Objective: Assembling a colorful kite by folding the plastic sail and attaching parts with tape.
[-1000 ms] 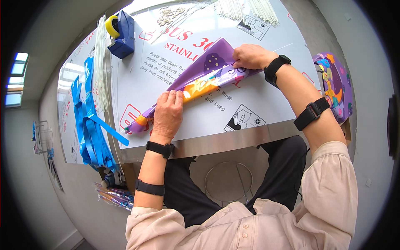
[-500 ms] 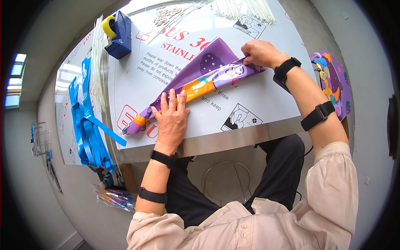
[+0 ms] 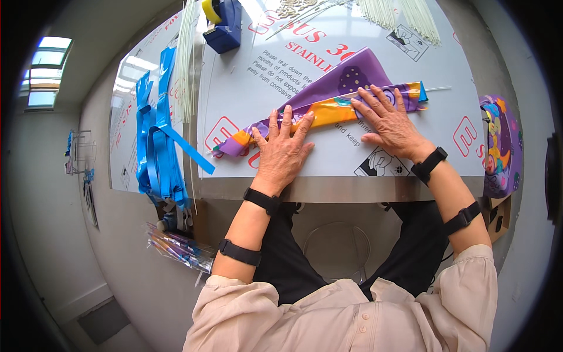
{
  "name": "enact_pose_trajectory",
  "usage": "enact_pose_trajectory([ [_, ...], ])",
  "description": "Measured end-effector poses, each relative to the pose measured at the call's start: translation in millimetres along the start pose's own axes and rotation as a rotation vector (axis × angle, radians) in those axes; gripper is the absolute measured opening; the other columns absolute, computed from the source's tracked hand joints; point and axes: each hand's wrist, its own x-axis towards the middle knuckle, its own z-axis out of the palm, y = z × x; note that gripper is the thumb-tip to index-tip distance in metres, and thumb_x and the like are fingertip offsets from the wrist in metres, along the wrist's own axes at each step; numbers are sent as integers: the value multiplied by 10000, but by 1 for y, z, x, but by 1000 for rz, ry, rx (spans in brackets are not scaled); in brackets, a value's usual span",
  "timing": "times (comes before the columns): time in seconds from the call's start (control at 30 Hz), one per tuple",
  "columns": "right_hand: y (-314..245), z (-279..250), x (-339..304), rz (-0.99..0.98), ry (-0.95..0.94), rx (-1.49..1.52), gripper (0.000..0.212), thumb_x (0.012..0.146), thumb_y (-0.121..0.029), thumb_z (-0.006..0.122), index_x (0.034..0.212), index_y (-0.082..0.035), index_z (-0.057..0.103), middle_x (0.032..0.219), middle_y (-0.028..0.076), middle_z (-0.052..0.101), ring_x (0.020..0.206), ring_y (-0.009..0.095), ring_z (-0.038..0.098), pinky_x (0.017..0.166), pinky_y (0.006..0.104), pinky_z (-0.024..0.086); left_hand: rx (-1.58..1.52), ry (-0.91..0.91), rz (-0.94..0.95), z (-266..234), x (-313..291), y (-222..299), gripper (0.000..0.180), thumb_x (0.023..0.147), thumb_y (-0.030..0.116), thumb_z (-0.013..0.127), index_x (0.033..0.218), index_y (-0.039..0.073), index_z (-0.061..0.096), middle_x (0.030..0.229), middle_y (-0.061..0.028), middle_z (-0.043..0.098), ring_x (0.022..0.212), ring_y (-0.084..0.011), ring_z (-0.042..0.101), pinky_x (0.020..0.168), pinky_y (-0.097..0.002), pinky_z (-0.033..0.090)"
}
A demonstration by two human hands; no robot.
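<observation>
A glossy purple and orange printed plastic sheet (image 3: 329, 114) lies on the table, rolled or folded into a long narrow strip that slants up to the right. One plain purple triangular flap (image 3: 366, 61) spreads out behind the strip. From its right end, next to a bit of blue, pokes a thin white rod (image 3: 440, 88). My left hand (image 3: 281, 149) rests flat on the left part of the strip, fingers spread. Farther right, my right hand (image 3: 390, 120) is also open, its fingers laid over the strip. Neither hand grips anything.
Blue plastic strips (image 3: 157, 155) lie at the left, beside long thin white rods (image 3: 186, 70). Behind stands a blue tape dispenser (image 3: 224, 28). White rod bundles (image 3: 417, 20) and small tan pieces (image 3: 299, 8) lie at the back. A printed purple stack (image 3: 504, 144) sits off the table's right edge.
My right hand has let go of the sheet's right end and now lies open on the strip. The end with the rod shows. The whole view has shifted, with the table farther right.
</observation>
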Motion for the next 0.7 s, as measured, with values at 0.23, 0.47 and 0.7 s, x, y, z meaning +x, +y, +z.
enact_pose_trajectory([
  [0.23, -1, -6, 2, 14, -72, 26, 670, 899, -472, 515, 1480, -275, 248, 1557, 9, 175, 1445, 247, 90, 1108, 632, 56, -31, -164, -50, -18, -46, -95, 699, 879, 307, 606, 1476, 204, 258, 1530, -116, 227, 1413, -277, 230, 1066, -651, 164],
  [0.47, 8, 2, 3, 0, 21, -84, 523, 944, -202, 494, 1439, -227, 327, 1510, 34, 302, 1418, 264, 217, 1101, 625, 161, 41, 100, -29, -24, -36, -95, 593, 858, 201, 604, 1368, -19, 395, 1392, -204, 424, 1318, -339, 378, 1082, -481, 299],
  [0.7, 13, -9, 13, -76, 34, -158, 471, 942, -63, 426, 1406, -117, 367, 1467, 97, 363, 1372, 261, 328, 1091, 528, 307, 196, 232, 196, 7, 17, -11, 435, 790, 36, 533, 1206, -87, 530, 1158, -222, 577, 1106, -345, 543, 965, -414, 434],
])
